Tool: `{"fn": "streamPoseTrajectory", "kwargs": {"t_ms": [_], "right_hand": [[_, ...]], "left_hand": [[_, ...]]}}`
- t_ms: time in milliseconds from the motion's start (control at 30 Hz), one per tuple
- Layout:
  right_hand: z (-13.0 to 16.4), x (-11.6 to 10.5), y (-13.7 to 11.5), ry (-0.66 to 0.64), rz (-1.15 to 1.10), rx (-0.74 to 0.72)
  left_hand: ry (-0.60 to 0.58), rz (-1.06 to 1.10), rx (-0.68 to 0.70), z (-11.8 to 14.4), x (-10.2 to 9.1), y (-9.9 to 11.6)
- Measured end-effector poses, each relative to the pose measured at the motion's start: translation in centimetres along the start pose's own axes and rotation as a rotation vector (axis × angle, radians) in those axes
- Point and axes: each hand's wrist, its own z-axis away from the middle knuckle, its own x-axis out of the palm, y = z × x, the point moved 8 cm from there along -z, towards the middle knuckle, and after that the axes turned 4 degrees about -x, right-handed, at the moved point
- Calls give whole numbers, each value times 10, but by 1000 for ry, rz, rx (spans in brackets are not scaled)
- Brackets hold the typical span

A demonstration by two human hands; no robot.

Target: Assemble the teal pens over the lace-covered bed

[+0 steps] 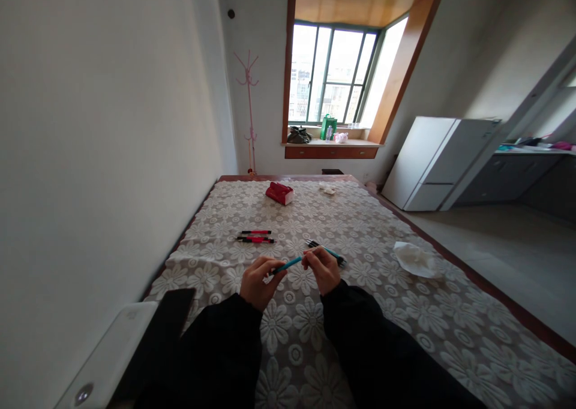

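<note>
Head view: both hands meet over the flowered table [405,337]. The left hand [257,282] pinches a blue pen [288,264] at its 8 o'clock end; the right hand [321,269] clamps the 2 o'clock end, alongside more blue pens [330,253]. The pen's long axis runs 8 to 2. Red pens [255,236] lie at 11 o'clock, well apart.

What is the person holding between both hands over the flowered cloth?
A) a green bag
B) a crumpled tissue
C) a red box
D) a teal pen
D: the left hand and the right hand both grip a teal pen, while the red box lies far up the table and the crumpled tissue sits off to the right, both untouched.
</note>
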Motion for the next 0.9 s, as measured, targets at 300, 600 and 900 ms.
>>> {"fn": "streamPoseTrajectory", "kwargs": {"t_ms": [300, 600, 900], "right_hand": [[8, 21, -4, -181, 97, 25], [13, 28, -1, -271, 306, -28], [14, 33, -6, -405, 835, -304]], "left_hand": [[-82, -82, -80, 0, 8, -10], [-248, -77, -102, 4, 24, -14], [6, -37, -192, -3, -2, -16]]}}
